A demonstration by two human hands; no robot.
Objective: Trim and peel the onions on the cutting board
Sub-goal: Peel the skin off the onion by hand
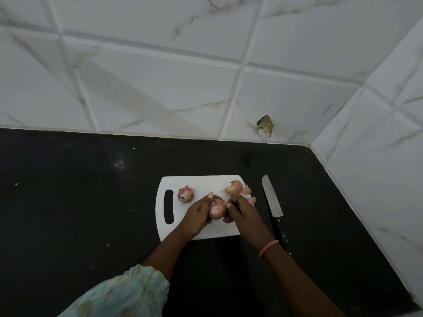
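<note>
Onion (217, 210) sits gripped in the left hand (198, 213) while the right hand (239, 209) pinches its skin; a hard tug could send it rolling off the cutting board (199, 183).

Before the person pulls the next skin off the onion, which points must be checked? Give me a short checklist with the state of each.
1. Left hand grips the held onion: ok.
2. Right hand pinches a loose skin edge: cannot tell, fingertips hide it.
3. Knife lies off the cutting board, away from both hands: ok.
4. Peeled skins lie apart from the work spot: ok.
5. Second onion rests on the board, not rolling off: ok.
</note>
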